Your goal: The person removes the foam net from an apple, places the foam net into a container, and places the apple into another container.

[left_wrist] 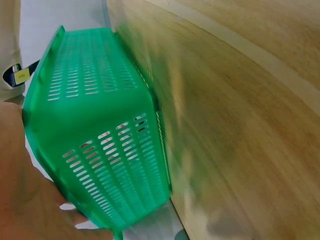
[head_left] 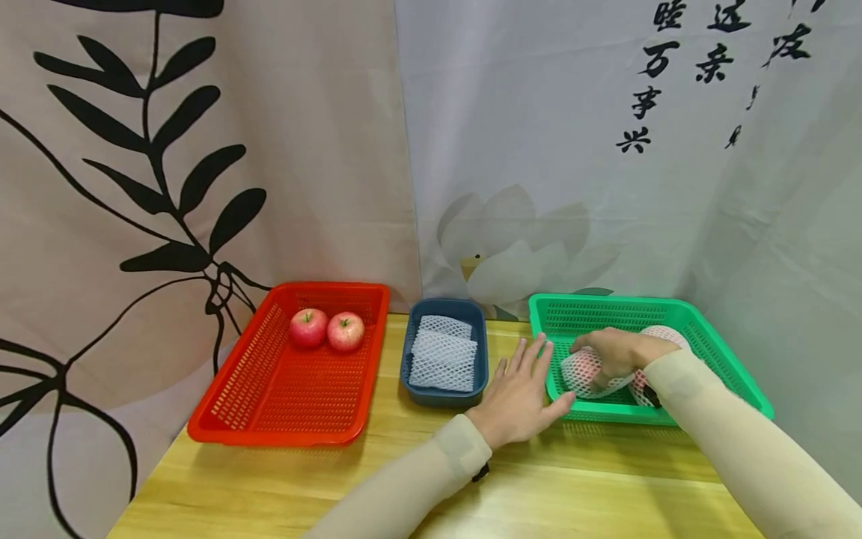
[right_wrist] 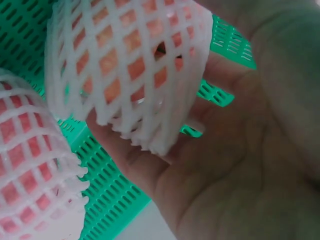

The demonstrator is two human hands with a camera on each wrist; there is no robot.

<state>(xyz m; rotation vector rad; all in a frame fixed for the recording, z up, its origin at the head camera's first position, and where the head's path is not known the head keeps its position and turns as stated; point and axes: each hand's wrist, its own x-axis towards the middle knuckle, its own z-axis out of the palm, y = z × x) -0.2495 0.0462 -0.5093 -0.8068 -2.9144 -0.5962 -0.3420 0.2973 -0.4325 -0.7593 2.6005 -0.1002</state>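
My right hand (head_left: 616, 353) reaches into the green basket (head_left: 626, 411) and grips an apple in a white foam net (head_left: 579, 371). In the right wrist view the fingers curl round this netted apple (right_wrist: 132, 70), its reddish skin showing through the mesh. Beside it in the basket lies another netted apple (right_wrist: 30, 165), partly hidden behind the right wrist in the head view. My left hand (head_left: 517, 400) is at the basket's left front corner with its fingers spread and holds nothing. Close by in the left wrist view is the basket's slotted green wall (left_wrist: 95, 115).
A red basket (head_left: 289, 404) stands at the left with two bare apples (head_left: 346, 332) near its back. Between the baskets is a small dark blue basket (head_left: 443, 398) with white foam nets (head_left: 444, 359) in it. A printed curtain (head_left: 323, 150) hangs behind the wooden table (head_left: 572, 486).
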